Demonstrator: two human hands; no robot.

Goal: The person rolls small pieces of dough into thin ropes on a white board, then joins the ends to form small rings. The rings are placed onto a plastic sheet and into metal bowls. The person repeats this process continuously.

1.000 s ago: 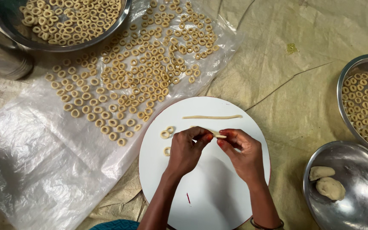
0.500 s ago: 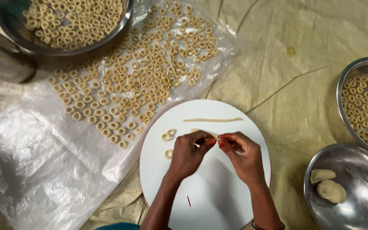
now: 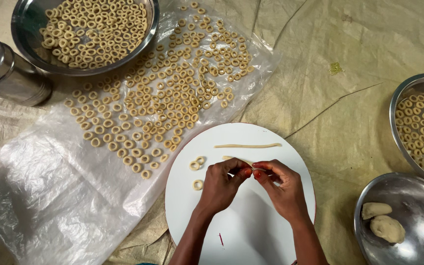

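Dough strip (image 3: 236, 159), pinched over the white board (image 3: 271, 235) between the fingertips of the left hand (image 3: 222, 186) and right hand (image 3: 283, 189), wants a light, even pinch, I judge, with its ends pressed to match the rings (image 3: 197, 163) alongside.

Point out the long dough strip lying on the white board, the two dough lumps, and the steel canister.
dough strip (image 3: 247, 145), head view, middle of its length.
dough lumps (image 3: 387, 228), head view, top of the larger lump.
steel canister (image 3: 7, 73), head view, its side wall.
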